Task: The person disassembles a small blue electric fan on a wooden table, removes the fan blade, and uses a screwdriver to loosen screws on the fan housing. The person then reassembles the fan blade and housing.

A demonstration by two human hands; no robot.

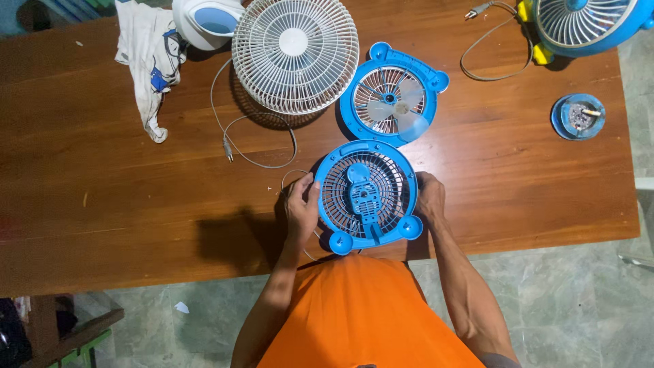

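A round blue fan housing [368,195] with a white grille and a blue motor mount in its middle lies near the wooden table's front edge. My left hand [300,206] grips its left rim and my right hand [430,197] grips its right rim. Just behind it lies a second blue fan half [394,95] with pale blades showing through its grille.
A white fan [295,53] with a blue-and-white base stands at the back, its grey cord [235,146] looping toward me. A crumpled white cloth [148,60] lies back left. Another blue fan [586,22] with a cord sits back right, a blue ashtray [578,116] beside it.
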